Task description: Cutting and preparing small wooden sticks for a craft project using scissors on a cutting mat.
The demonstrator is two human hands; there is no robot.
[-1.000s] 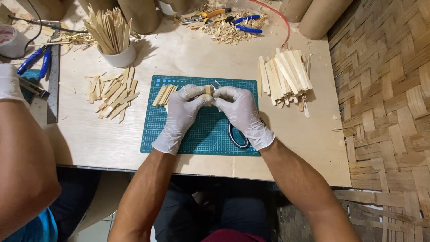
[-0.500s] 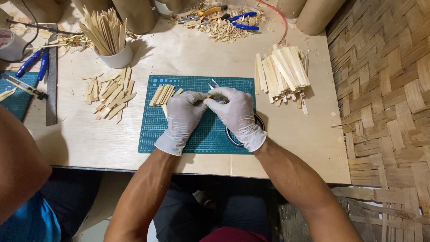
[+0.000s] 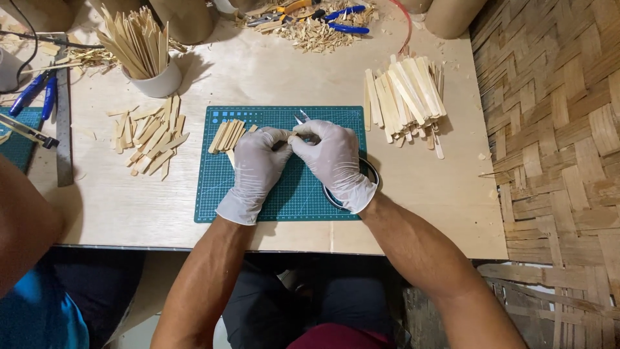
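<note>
Head cam looking straight down at my bench, so biggest stuff first: pale plywood table [image 3: 271, 71] takes up most of the shot, with woven bamboo matting [image 3: 555, 129] running down the right side. Sitting in the middle of the table is my green cutting mat [image 3: 219, 187].

Both my hands are in white gloves and meet over the far half of the mat. My left hand [image 3: 258, 165] is curled, fingertips pinched on one end of a small bamboo strip [image 3: 289, 134], and my right hand [image 3: 332, 158] is closed around the other end plus a small metal cutter [image 3: 301, 119], whose tip pokes out just past my knuckles. So the strip is right between the two hands, above the mat. Can't really tell how much of it is hidden under the gloves.

Right of the mat is a stack of long bamboo slats [image 3: 403, 97]. Far left there's a white cup [image 3: 156, 81] stuffed with upright sticks, and near it a loose scatter of short cut pieces [image 3: 148, 136]. A smaller row of short pieces [image 3: 227, 134] lies on the mat just left of my left hand.

Far edge has a pile of shavings [image 3: 316, 35] with blue-handled pliers [image 3: 342, 19] on it. A steel ruler [image 3: 63, 129] lies at the left edge, and someone else's arm [image 3: 22, 226] is at near left.
</note>
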